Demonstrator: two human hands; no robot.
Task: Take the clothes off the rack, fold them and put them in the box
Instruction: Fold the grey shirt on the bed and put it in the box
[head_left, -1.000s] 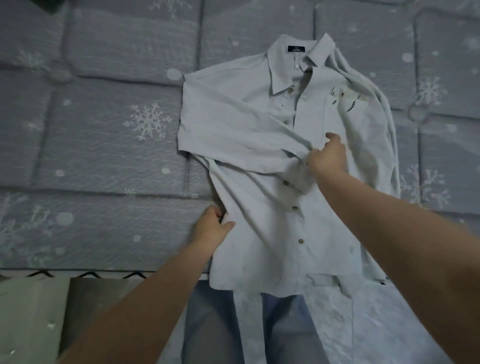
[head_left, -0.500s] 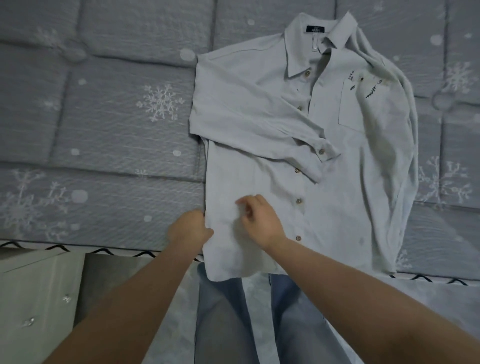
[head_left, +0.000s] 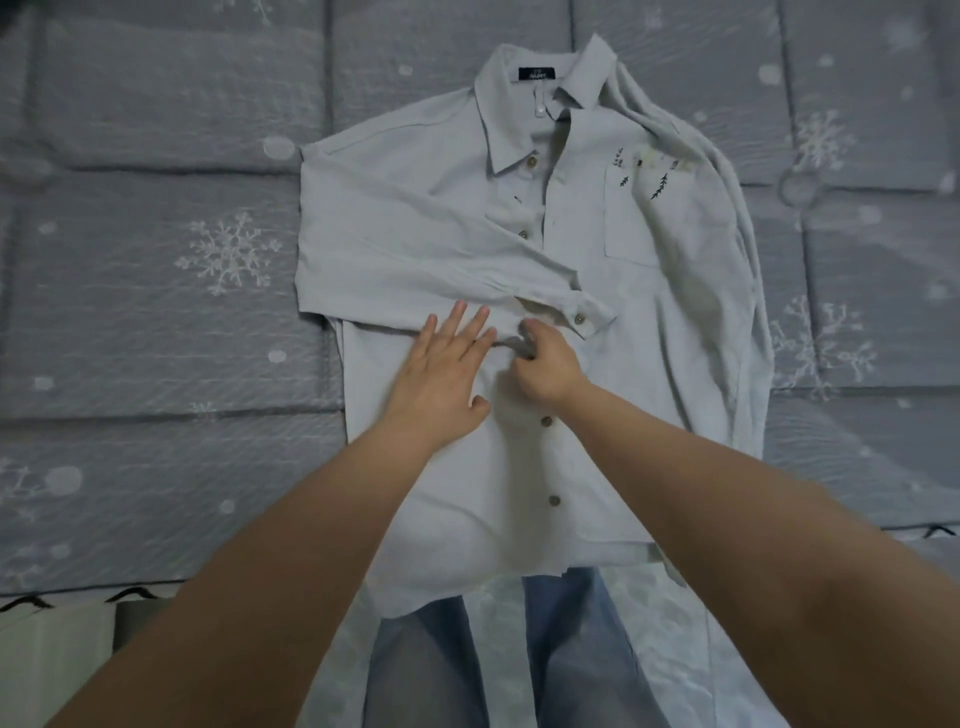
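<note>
A pale grey button-up shirt (head_left: 649, 364) lies face up on the bed, collar away from me, hem hanging over the near edge. Its left sleeve (head_left: 415, 260) is folded across the chest, cuff near the button line. The other sleeve lies bunched along the shirt's right side. My left hand (head_left: 441, 374) presses flat on the shirt front just below the folded sleeve, fingers straight. Right beside it, my right hand (head_left: 545, 364) pinches a small bunch of the shirt's fabric near the button placket. No rack or box is in view.
The bed is covered by a grey quilted spread (head_left: 156, 312) with white snowflakes, reaching the frame's edges on both sides. Below its near edge are my legs in blue jeans (head_left: 561, 665) and a pale piece of furniture (head_left: 52, 660) at bottom left.
Both hands moved up the shirt front from the lower hem area to just below the folded sleeve. My left hand let go of the side edge and flattened; my right hand pinched the fabric.
</note>
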